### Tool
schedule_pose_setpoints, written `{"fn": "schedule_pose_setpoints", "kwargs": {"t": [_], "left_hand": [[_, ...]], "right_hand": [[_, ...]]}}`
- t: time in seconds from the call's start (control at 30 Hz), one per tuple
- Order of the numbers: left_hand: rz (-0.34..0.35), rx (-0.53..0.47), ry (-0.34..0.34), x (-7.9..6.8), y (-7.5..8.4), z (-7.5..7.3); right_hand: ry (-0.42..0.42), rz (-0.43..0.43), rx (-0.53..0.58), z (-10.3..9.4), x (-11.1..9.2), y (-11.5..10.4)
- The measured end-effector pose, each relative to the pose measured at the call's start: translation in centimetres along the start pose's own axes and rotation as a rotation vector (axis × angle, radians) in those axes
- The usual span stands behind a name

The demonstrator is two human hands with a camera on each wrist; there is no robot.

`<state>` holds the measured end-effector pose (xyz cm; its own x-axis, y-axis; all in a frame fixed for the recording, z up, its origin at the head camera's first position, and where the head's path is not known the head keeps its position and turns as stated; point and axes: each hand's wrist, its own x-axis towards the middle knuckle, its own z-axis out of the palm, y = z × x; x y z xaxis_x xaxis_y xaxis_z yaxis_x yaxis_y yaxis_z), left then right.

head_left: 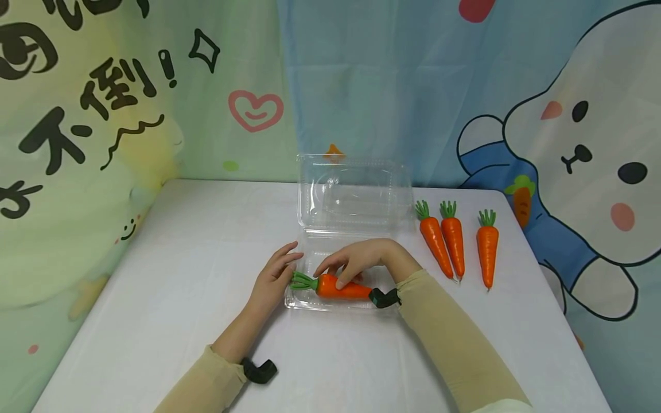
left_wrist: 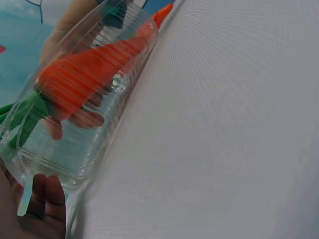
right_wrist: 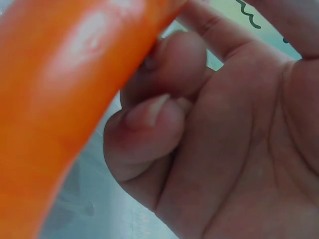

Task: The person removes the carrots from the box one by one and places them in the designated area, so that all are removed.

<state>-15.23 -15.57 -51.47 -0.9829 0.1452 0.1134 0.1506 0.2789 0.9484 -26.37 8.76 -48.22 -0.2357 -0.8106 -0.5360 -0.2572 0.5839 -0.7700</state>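
My right hand [head_left: 361, 261] grips an orange carrot [head_left: 343, 288] with green leafy tops, thumb on its near side. The carrot lies lengthwise over the base of a clear plastic clamshell box [head_left: 302, 302], leaves pointing left. In the right wrist view, the carrot [right_wrist: 65, 84] fills the left side, with curled fingertips [right_wrist: 149, 124] beside it. At the box's left edge is my left hand [head_left: 271, 281], close to the leaves. The left wrist view shows the box's rim [left_wrist: 26, 194] between the parts of this hand [left_wrist: 47, 204], with the carrot [left_wrist: 84, 74] seen through the plastic wall.
Three more carrots lie on the white table right of the box: a left one [head_left: 435, 244], a middle one [head_left: 453, 241] and a right one [head_left: 488, 252]. The box's lid [head_left: 356, 192] stands raised at the back, near a printed cloth backdrop [head_left: 351, 86].
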Motion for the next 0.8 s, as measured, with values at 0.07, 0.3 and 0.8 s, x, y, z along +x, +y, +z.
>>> {"fn": "schedule_pose_setpoints", "kwargs": {"t": [0.07,0.3,0.8], "left_hand": [[-0.001,0.003,-0.002,-0.01,-0.04,-0.01],[0.011,-0.001,0.000,0.00,-0.18,0.00],[0.006,0.033,0.005,-0.02,0.01,0.03]], "right_hand": [[-0.004,-0.005,0.008,0.06,0.09,0.08],[-0.006,-0.021,0.021,0.05,0.30,0.36],[0.022,-0.052,0.017,0.13,0.03,0.02]]}}
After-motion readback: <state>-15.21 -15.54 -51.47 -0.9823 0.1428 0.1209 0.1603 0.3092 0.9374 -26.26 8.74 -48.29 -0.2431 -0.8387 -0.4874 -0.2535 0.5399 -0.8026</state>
